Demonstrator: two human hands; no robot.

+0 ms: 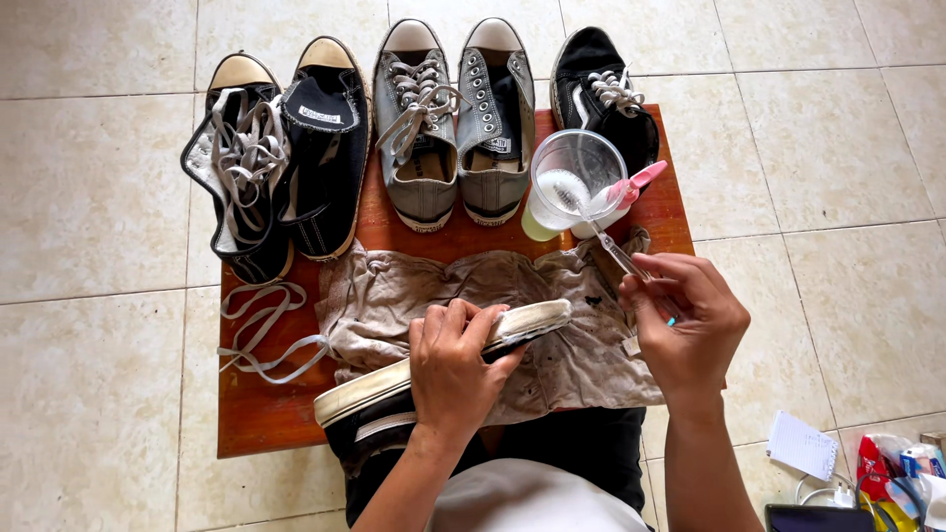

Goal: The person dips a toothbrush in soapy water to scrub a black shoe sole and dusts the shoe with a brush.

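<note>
Far row on wooden board [266, 414]: black shoe w/ loose grey laces [239, 167] far left, black shoe [325, 148] just right of it, then grey pair [453, 123], then black sneaker w/ white laces [603, 99]. Loose lace [258, 335] at board's left edge. Notepad [803, 445] & colourful packets [902, 468] near right, on tile floor [89, 197].

The left hand [453, 366] lies palm down near the middle of the scene, fingers curled over and clamped, its forearm rising from the near edge. The right hand [690, 320] sits to the right and slightly farther, fingers pinched together around something thin, apparently between thumb and forefinger. Its wrist is bent inward, forearm running down to the near right.
</note>
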